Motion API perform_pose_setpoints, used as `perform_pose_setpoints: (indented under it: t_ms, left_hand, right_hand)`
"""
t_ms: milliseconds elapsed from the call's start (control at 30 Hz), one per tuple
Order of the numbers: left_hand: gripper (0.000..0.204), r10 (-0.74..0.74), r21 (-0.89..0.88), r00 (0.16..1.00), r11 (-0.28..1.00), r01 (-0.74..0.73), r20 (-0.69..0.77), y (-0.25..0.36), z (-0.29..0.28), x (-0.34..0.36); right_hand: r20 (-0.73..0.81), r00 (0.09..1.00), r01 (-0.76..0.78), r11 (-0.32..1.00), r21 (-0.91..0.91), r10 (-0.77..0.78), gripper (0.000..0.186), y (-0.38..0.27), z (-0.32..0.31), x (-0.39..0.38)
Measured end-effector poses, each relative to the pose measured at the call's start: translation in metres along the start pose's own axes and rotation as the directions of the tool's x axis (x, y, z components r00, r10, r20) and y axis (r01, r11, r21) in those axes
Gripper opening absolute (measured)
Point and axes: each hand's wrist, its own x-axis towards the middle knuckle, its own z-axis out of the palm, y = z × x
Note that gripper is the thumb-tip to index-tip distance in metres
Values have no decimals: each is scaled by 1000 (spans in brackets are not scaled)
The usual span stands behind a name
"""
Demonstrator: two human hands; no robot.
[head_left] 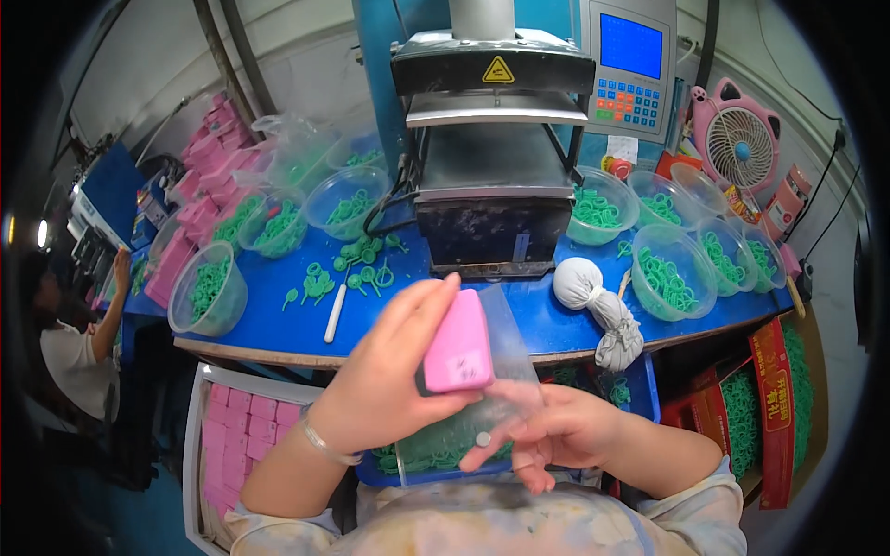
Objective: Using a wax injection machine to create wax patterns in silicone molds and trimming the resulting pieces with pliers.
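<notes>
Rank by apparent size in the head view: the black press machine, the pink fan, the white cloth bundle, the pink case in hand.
1. black press machine
2. pink fan
3. pink case and white cloth bundle: look alike, and the case is nearer the camera, so unranked.

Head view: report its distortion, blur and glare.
Head view: fisheye bends the blue table edge and blackens the corners; the right hand fingers look slightly smeared; the left hand and pink case stay fairly sharp; a lamp glares at far left.

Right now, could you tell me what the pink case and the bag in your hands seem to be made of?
The pink case in the left hand looks like smooth, glossy plastic or coated card. The bag held by the right hand is thin clear plastic film: things show through it.
</notes>
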Motion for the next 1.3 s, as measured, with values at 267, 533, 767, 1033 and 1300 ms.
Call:
perform_pose_setpoints:
  t_ms: [267,533,767,1033,1300]
  left_hand:
    - [80,-100,87,984,990,114,-149,-30,19,-6]
    - [32,472,360,857,852,-381,-209,10,13,-36]
    - [31,461,261,842,881,-396,-279,6,17,-37]
    - [34,-112,9,937,993,122,-331,-44,24,-24]
    - [54,-64,287,993,954,90,-96,-63,58,-2]
  right_hand:
    - [84,994,-85,988,130,75,67,33,2,-22]
    - [34,955,234,677,-698,-295,34,51,-27,-7]
    - [115,927,288,482,-827,-357,31,50,-25,-5]
    - [84,982,162,985,54,-167,73,-4,32,-32]
    - [41,921,382,919,103,-387,68,-75,35,-11]
